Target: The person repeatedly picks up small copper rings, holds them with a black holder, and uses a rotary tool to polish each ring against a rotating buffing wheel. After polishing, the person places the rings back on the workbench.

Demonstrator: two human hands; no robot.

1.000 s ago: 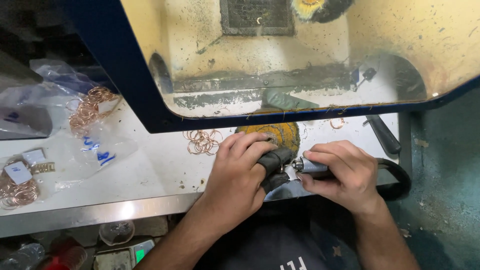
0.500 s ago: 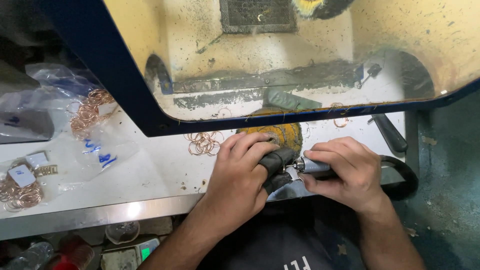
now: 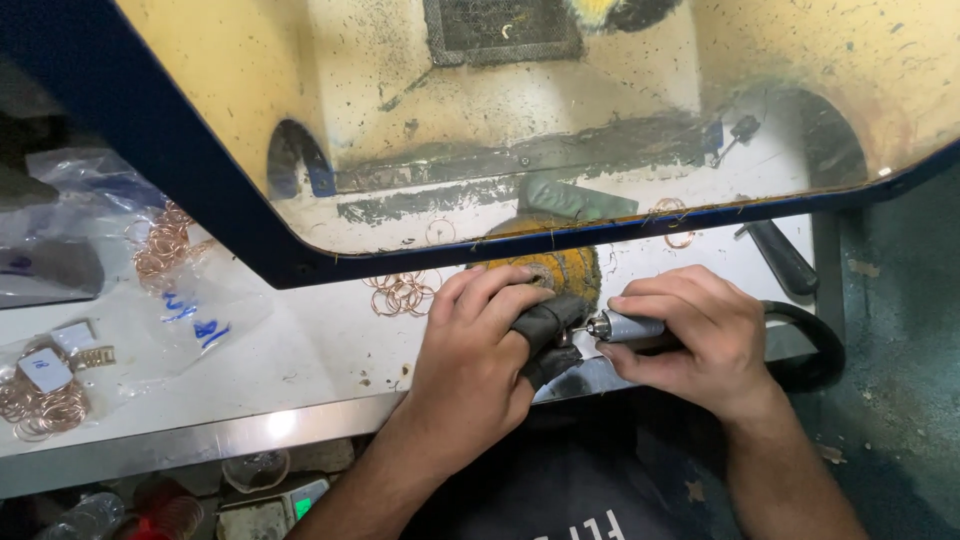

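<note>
Rotary handpiece [image 3: 630, 326] in right hand [image 3: 690, 335]; left hand [image 3: 480, 355] gripping black-wrapped piece [image 3: 545, 335].

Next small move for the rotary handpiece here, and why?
Probably hold position and ease the tip lightly along the piece. The right hand grips the rotary handpiece with its tip at the small work pinched in the left hand, whose fingertips wear dark wraps. The piece itself is hidden.
</note>
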